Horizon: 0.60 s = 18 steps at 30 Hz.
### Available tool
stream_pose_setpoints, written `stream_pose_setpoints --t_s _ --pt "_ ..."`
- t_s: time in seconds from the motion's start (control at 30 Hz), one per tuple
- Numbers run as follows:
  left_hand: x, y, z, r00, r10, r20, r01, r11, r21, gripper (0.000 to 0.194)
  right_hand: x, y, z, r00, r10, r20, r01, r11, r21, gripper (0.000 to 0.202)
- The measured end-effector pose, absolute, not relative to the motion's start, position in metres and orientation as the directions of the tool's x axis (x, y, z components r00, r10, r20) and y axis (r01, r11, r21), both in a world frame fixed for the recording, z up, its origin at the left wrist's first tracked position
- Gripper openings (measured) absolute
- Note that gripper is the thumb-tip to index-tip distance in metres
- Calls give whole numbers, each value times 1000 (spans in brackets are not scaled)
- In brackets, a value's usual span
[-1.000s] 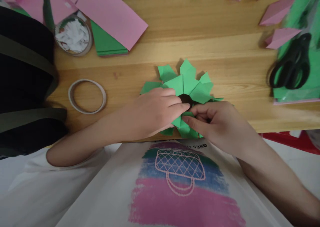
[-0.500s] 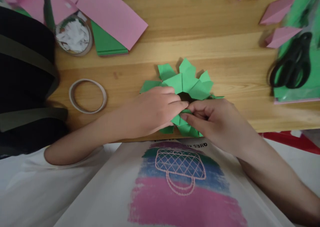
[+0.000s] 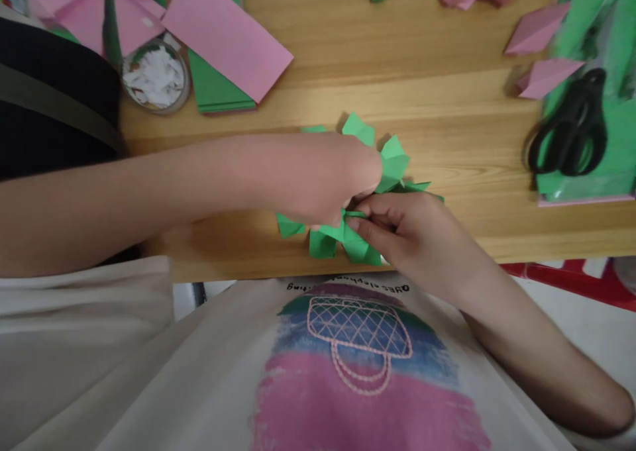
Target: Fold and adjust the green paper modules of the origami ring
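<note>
A ring of folded green paper pieces (image 3: 393, 163) rests near the table's front edge, its pointed flaps sticking outward. My left hand (image 3: 338, 176) is bent over the ring's left and middle part, back of the hand up. Its fingers curl down onto the paper and are mostly hidden beneath it. From the right, my right hand (image 3: 410, 229) pinches the near inner edge of the ring between thumb and forefinger. The fingertips of both hands nearly meet there. The ring's centre is covered by my left hand.
Black scissors (image 3: 571, 126) lie on green paper (image 3: 616, 166) at right, beside pink folded pieces (image 3: 539, 28). At back left are a pink sheet (image 3: 228, 37) on a green stack (image 3: 218, 90) and a round container (image 3: 185, 87) of white scraps. A black object (image 3: 59, 126) stands left.
My left forearm has swung up and now covers the tape-like ring on the table. My left hand has bent further over the green paper ring, which has turned or shifted slightly left.
</note>
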State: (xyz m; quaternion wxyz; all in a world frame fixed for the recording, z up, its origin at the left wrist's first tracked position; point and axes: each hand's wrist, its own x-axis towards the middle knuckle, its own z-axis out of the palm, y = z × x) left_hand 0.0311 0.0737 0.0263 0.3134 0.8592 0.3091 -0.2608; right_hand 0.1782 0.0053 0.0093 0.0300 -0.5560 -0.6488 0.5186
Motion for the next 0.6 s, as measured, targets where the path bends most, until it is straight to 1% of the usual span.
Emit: stream_pose_setpoints --t_s 0.07,0.17,0.27,0.37,0.47,0.6 --pt "36 77 27 629 354 -692 743 -537 399 19 178 7 10 -394 747 -535 687 -147 -712 30" --pt "35 81 21 603 329 -727 786 -399 472 16 177 8 11 -396 741 -543 701 -138 -700 32" --pt "28 81 14 631 299 -716 775 -289 562 13 176 8 10 -385 731 -563 727 -136 -674 36" --pt "23 81 10 663 265 -700 748 -204 632 14 176 7 10 -388 718 -577 737 -134 -663 35" --pt "19 82 10 678 254 -689 733 -169 659 20 177 5 10 -387 712 -586 752 -124 -647 32" --pt "19 81 8 680 257 -687 729 -136 671 24 178 3 9 -367 719 -590 772 -118 -625 37"
